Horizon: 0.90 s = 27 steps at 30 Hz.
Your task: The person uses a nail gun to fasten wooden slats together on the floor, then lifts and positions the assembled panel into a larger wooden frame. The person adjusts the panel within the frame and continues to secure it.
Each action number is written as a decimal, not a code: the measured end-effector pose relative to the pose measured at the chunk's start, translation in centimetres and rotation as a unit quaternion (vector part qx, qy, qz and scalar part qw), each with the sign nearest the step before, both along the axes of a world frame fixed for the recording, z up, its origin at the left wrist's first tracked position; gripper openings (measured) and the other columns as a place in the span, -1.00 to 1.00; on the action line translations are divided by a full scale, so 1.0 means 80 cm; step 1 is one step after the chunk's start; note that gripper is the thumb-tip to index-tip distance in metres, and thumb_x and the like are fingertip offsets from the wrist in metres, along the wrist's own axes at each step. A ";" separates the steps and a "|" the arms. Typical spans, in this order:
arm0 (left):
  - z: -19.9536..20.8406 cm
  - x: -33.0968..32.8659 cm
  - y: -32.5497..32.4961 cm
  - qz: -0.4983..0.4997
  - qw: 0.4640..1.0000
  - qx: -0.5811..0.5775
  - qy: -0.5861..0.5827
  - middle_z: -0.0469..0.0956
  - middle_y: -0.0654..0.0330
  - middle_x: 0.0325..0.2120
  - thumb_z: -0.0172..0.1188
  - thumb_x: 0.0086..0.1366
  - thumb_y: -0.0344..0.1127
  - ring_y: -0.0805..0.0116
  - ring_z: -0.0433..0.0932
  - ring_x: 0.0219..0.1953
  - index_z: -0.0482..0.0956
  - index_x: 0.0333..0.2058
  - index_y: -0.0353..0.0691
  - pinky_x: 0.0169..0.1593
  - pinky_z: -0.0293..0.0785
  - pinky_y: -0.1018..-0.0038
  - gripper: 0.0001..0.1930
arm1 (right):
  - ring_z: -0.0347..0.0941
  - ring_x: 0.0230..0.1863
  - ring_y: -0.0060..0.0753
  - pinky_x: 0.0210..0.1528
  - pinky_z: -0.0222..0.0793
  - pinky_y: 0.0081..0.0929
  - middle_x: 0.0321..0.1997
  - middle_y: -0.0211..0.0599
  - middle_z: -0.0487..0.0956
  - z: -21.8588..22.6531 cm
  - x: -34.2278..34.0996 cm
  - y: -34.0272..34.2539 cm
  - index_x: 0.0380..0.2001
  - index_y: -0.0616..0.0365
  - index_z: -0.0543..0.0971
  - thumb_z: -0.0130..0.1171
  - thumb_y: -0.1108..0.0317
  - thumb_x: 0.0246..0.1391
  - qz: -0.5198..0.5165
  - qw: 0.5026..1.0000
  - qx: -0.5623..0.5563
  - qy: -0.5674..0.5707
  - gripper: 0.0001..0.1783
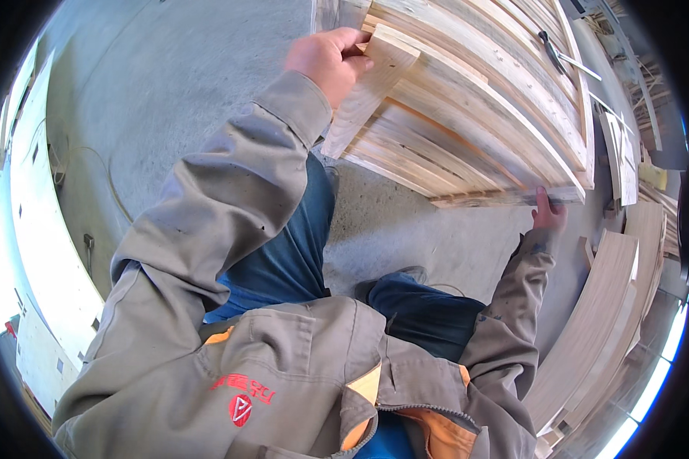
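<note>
A shallow, open box of pale wood, like a drawer, is tilted in front of me between my hands. My left hand grips its upper left corner, fingers wrapped over the edge board and the thumb on the near side. At the lower right corner, my right hand grasps the end of the side board with a finger along its outer face; its other fingers are partly hidden. Right behind the box stand stacked wooden panels with slatted faces, which the box's far edge overlaps. I cannot tell whether they touch.
On the panels lies a tool with a black handle and a pale rod. Long curved-looking boards are stacked at the right, with offcuts beyond. A large white sheet runs along the left. A thin cable lies on the concrete floor.
</note>
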State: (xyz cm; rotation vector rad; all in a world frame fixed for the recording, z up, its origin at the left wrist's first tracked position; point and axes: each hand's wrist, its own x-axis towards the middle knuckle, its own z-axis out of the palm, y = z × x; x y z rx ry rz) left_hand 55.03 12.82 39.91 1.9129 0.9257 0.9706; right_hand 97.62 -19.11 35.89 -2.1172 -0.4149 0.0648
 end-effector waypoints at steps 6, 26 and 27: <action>0.006 0.003 0.002 -0.031 0.999 -0.032 -0.011 0.72 0.14 -0.23 0.32 0.22 -0.52 0.41 0.64 -0.18 0.63 -0.01 -0.30 -0.04 0.56 0.45 -0.67 | 0.56 -0.14 -0.42 -0.19 0.55 -0.44 -0.09 -0.29 0.62 -0.019 0.014 -0.008 0.03 0.24 0.53 0.54 0.26 -0.06 0.030 0.988 0.043 0.143 -0.39; -0.010 0.007 -0.013 0.063 0.993 0.095 -0.003 0.74 0.16 -0.31 0.35 0.20 -0.51 0.47 0.66 -0.27 0.70 -0.19 -0.28 -0.13 0.57 0.52 -0.82 | 0.58 -0.22 -0.44 -0.17 0.55 -0.53 -0.18 -0.21 0.65 -0.044 -0.004 0.006 -0.07 0.39 0.56 0.48 0.45 -0.02 0.068 0.985 0.149 0.057 -0.54; -0.008 0.007 -0.015 0.070 0.993 0.098 0.001 0.74 0.16 -0.32 0.37 0.19 -0.50 0.47 0.66 -0.29 0.70 -0.20 -0.28 -0.14 0.57 0.52 -0.82 | 0.58 -0.21 -0.44 -0.17 0.55 -0.53 -0.18 -0.21 0.65 -0.047 -0.005 0.006 -0.07 0.39 0.56 0.49 0.45 -0.02 0.075 0.984 0.155 0.050 -0.54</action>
